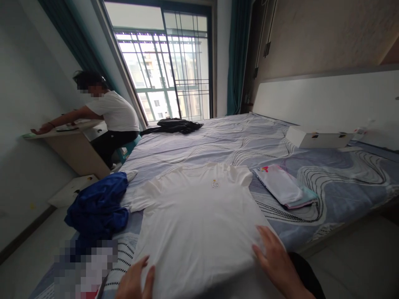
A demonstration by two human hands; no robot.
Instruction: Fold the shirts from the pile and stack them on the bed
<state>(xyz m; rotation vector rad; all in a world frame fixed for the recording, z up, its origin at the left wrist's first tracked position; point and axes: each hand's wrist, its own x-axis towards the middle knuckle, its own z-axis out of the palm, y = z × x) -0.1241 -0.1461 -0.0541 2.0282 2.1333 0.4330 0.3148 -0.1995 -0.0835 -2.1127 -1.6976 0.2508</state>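
A white T-shirt (199,220) lies spread on the bed, its collar away from me and a small printed figure on its chest. My left hand (135,278) is at the shirt's lower left edge, thumb and fingers apart. On the lower right side of the shirt rests my right hand (276,259), fingers also apart. The bottom hem runs down out of view. To the right of the shirt is a flat stack of folded clothes (282,187), white on top with pink and teal beneath. Crumpled blue clothing (99,207) lies to the left.
A patterned sheet (202,145) covers the bed. Dark clothing (176,125) lies at its far end. A white box (318,138) stands near the headboard (330,97). At a desk (81,145) on the left sits another person (116,110), arms stretched toward the wall.
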